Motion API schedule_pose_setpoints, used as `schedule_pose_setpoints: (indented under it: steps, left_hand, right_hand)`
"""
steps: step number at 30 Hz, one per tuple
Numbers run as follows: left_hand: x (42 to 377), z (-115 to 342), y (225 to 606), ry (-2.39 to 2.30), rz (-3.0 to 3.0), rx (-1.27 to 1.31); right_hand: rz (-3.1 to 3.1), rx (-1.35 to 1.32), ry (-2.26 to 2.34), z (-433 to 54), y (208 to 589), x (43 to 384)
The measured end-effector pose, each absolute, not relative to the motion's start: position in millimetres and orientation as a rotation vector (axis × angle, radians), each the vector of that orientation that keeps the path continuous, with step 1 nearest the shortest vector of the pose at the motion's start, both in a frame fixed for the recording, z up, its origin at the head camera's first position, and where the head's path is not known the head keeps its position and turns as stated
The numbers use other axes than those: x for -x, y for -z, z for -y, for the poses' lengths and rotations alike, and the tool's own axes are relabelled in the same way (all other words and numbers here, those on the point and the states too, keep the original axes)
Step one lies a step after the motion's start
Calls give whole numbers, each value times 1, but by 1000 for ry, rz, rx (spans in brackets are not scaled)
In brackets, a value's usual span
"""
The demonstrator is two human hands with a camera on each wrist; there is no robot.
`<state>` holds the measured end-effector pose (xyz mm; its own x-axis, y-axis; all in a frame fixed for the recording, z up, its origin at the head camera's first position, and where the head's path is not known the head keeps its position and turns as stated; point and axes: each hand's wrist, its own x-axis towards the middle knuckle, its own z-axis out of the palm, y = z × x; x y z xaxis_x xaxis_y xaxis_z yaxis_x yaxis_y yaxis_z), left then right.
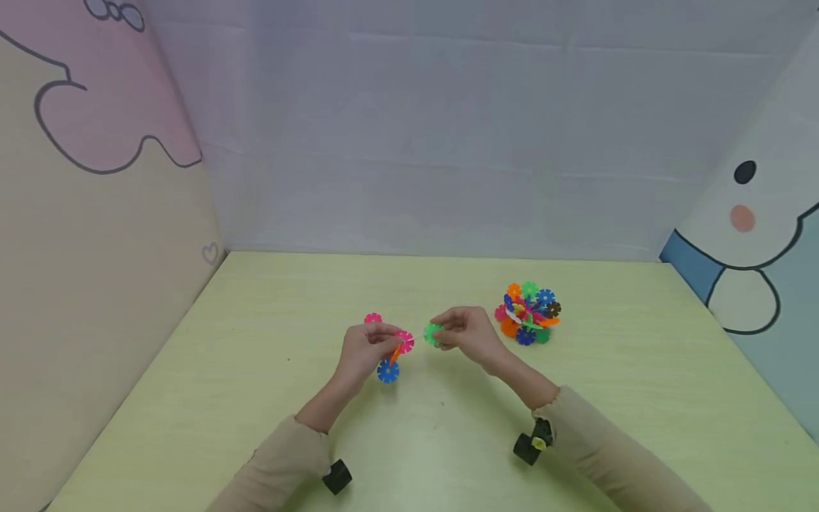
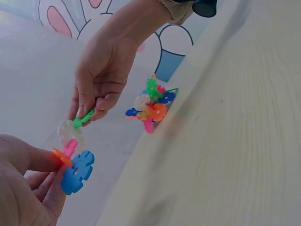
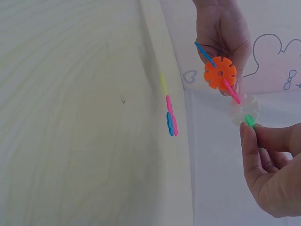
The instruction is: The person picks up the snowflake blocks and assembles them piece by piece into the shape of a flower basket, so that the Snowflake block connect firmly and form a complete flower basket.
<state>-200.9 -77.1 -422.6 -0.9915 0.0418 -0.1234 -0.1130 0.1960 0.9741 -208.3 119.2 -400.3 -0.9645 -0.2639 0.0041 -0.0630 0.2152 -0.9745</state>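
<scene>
My left hand (image 1: 366, 354) pinches a short chain of plastic snowflake discs, held over the table. A blue disc (image 2: 77, 173), an orange disc (image 3: 220, 73), a pink disc (image 1: 405, 342) and a whitish translucent disc (image 3: 245, 110) make up the chain. Between thumb and fingers, my right hand (image 1: 472, 336) grips a green disc (image 1: 432, 334). In the right wrist view the green disc meets the rim of the whitish one; how deep the slots engage, I cannot tell. Fingers of the left hand partly cover the orange disc in the left wrist view.
A heap of mixed-colour discs (image 1: 526, 314) lies on the table (image 1: 614, 398) beyond my right hand. Behind my left hand is a loose pink disc (image 1: 373, 318); the right wrist view also shows a yellow disc (image 3: 163, 84) and a blue disc (image 3: 170, 123) there.
</scene>
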Motion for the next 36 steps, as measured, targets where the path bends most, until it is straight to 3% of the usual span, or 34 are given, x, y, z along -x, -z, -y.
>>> schedule_pose_setpoints:
  steps: [17, 22, 29, 36]
  left_hand:
    - [193, 72, 423, -1878, -2456, -134]
    - [197, 78, 423, -1884, -2418, -120]
    - [211, 115, 427, -1891, -2390, 81]
    - [217, 164, 427, -1868, -2439, 198]
  right_hand:
    - [-2335, 324, 1754, -127, 407, 204]
    - [-2338, 443, 1722, -127, 406, 208]
    - [-2411, 540, 1614, -117, 406, 226]
    - [-2522, 634, 1400, -86, 425, 265]
